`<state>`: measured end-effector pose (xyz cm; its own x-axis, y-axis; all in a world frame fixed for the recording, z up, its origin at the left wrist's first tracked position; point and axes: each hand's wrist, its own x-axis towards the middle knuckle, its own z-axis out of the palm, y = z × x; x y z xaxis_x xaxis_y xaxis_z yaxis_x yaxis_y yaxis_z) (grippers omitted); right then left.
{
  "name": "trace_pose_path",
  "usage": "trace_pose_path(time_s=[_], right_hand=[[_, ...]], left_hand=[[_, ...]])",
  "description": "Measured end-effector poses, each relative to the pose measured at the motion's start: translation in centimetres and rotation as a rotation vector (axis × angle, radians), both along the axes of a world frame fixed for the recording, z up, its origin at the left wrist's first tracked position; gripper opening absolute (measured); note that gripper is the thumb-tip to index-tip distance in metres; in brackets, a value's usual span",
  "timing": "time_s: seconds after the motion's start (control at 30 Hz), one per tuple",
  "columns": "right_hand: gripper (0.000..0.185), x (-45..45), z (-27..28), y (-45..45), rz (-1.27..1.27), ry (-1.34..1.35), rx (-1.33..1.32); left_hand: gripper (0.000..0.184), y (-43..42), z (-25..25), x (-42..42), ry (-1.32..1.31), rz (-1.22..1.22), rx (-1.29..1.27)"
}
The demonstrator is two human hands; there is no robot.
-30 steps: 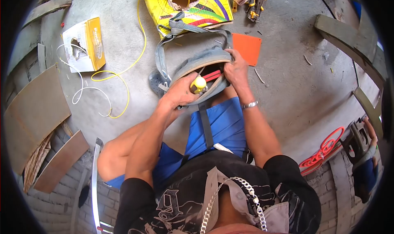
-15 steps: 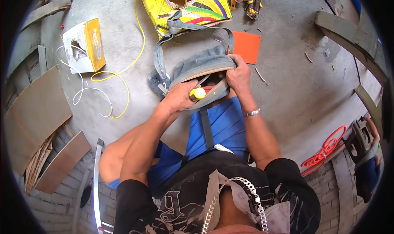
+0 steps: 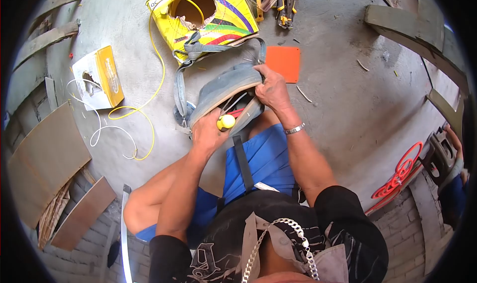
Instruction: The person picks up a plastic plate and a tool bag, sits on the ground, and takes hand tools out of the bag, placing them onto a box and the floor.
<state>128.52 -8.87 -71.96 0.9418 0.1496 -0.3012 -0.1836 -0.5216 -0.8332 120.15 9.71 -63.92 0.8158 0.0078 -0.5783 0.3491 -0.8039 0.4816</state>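
A grey-blue cloth bag (image 3: 223, 87) lies tilted on the floor before my knees, its mouth facing me. My left hand (image 3: 208, 129) is closed at the left end of the opening, gripping the bag's edge. Beside its fingers a yellow-topped tool handle (image 3: 226, 122) sticks out of the mouth. My right hand (image 3: 272, 88) pinches the rim at the upper right of the bag. Inside the opening a red item (image 3: 235, 112) and thin metal rods show; the rest is in shadow.
A torn yellow box (image 3: 218, 25) stands beyond the bag, with pliers (image 3: 287, 7) to its right. An orange plate (image 3: 283, 64) lies nearby. At left are a white-and-yellow box (image 3: 99, 79) and loose wires. Red hose (image 3: 397, 176) and another person's arm (image 3: 454, 141) are at right.
The view has shifted, so the bag and boxes sit further left in it. Both hands keep their hold on the bag, and less of the red item shows than a second ago.
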Motion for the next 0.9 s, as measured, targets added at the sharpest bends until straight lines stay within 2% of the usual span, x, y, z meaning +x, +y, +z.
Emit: trace_pose_path(time_s=[0.03, 0.07, 0.13, 0.17, 0.23, 0.3, 0.33, 0.37, 0.4, 0.43, 0.47, 0.5, 0.53, 0.6, 0.63, 0.67, 0.7, 0.73, 0.77, 0.8, 0.87, 0.9], right_hand=[[0.039, 0.2, -0.1, -0.3, 0.091, 0.046, -0.005], [0.039, 0.2, -0.1, -0.4, 0.085, 0.045, -0.003], [0.036, 0.5, -0.3, -0.9, 0.119, 0.152, -0.007], [0.036, 0.5, -0.5, -1.1, 0.115, 0.150, -0.008], [0.031, 0.1, -1.4, -1.5, 0.122, 0.315, -0.115], [0.029, -0.8, -1.8, -2.0, 0.173, 0.290, -0.065], [0.028, -1.1, -1.7, -2.2, 0.226, 0.263, -0.014], [0.038, -1.3, -1.4, -2.9, 0.364, 0.429, -0.036], [0.038, -1.5, -0.4, -3.2, 0.363, 0.434, -0.026], [0.048, -1.8, 0.4, -3.7, 0.453, 0.454, 0.005], [0.058, -1.8, 1.2, -4.2, 0.544, 0.466, 0.033], [0.070, -1.2, 2.0, -4.7, 0.604, 0.524, 0.034], [0.070, -0.6, 2.0, -5.5, 0.597, 0.519, 0.036], [0.065, -0.1, 1.9, -7.6, 0.358, 0.495, 0.275], [0.055, 0.8, 1.4, -9.3, 0.230, 0.369, 0.336], [0.044, 1.8, -0.1, -12.0, 0.079, 0.322, 0.274], [0.039, 3.8, -1.0, -14.7, -0.074, 0.266, 0.018], [0.045, 5.4, -3.4, -19.0, -0.145, 0.040, -0.274], [0.049, 7.1, -4.1, -23.1, -0.233, 0.049, -0.476], [0.052, 8.3, -4.6, -25.6, -0.393, -0.030, -0.677], [0.045, 9.5, -7.2, -30.0, -0.370, -0.041, -0.860], [0.045, 8.9, -8.6, -30.9, -0.365, -0.032, -0.838]], left_hand=[[0.028, -0.1, 0.1, 0.1, 0.037, 0.010, 0.006], [0.028, -0.1, 0.4, 0.2, 0.035, 0.005, 0.007], [0.029, -0.4, 1.0, 1.1, -0.036, 0.022, -0.216], [0.029, -0.6, 1.3, 1.6, -0.039, 0.017, -0.217], [0.023, -0.8, 1.9, 2.5, -0.123, -0.009, -0.258], [0.021, -0.9, 2.1, 2.7, -0.160, -0.020, -0.272], [0.020, -0.8, 2.1, 2.7, -0.108, 0.111, -0.273], [0.020, -0.7, 2.0, 2.6, -0.055, 0.240, -0.272], [0.020, -0.5, 1.9, 2.4, 0.001, 0.370, -0.269], [0.021, -0.5, 1.4, 2.7, 0.017, 0.562, -0.362], [0.023, -0.5, 1.3, 3.1, 0.001, 0.667, -0.481], [0.024, -0.5, 1.6, 3.3, -0.034, 0.621, -0.525], [0.025, -0.5, 1.9, 3.5, -0.066, 0.572, -0.570], [0.025, -0.7, 3.7, 4.2, -0.080, 0.420, -0.741], [0.025, -0.9, 3.9, 4.7, -0.186, 0.357, -0.784], [0.025, -1.2, 4.4, 5.5, -0.188, 0.357, -0.772], [0.025, -1.6, 5.1, 6.7, -0.209, 0.434, -0.798], [0.025, -1.8, 5.9, 7.8, -0.228, 0.508, -0.825], [0.027, -1.8, 6.8, 9.0, -0.206, 0.627, -0.801], [0.027, -1.1, 7.3, 10.4, -0.228, 0.592, -0.747], [0.023, -1.8, 9.9, 14.2, -0.403, 0.648, -1.084], [0.023, -1.3, 10.2, 15.7, -0.482, 0.664, -1.186]])
